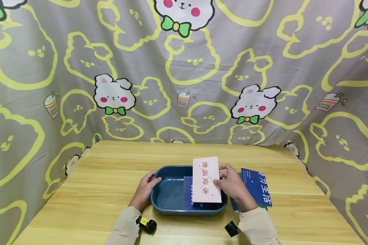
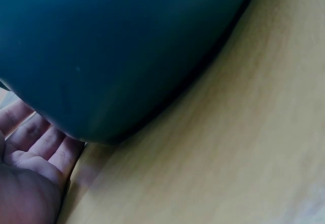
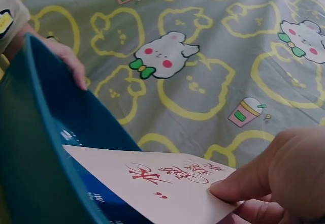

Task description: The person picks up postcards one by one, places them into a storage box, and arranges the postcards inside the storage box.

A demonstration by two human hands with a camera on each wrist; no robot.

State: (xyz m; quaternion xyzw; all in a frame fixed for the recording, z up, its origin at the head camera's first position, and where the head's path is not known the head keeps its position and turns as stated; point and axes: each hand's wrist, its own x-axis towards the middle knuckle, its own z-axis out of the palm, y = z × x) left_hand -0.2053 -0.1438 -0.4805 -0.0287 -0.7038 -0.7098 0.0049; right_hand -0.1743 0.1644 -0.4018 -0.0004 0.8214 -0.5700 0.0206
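Note:
A pale pink card (image 1: 206,180) with red Chinese characters is pinched at its right edge by my right hand (image 1: 234,183), thumb on top and fingers beneath. The card slants over the right part of a dark teal plastic basin (image 1: 168,212). Inside that basin lies a dark blue card (image 1: 188,190), partly hidden under the pink one. My left hand (image 1: 144,189) grips the basin's left end, its thumb over the rim. In the left wrist view the fingers (image 2: 48,140) lie against the basin's outer wall (image 2: 117,71).
Right of the basin, several cards lie in a loose stack, a blue card with white characters (image 1: 257,187) on top. My right forearm partly covers them. The wooden table (image 1: 79,204) meets a patterned curtain (image 1: 153,119) at the back and sides.

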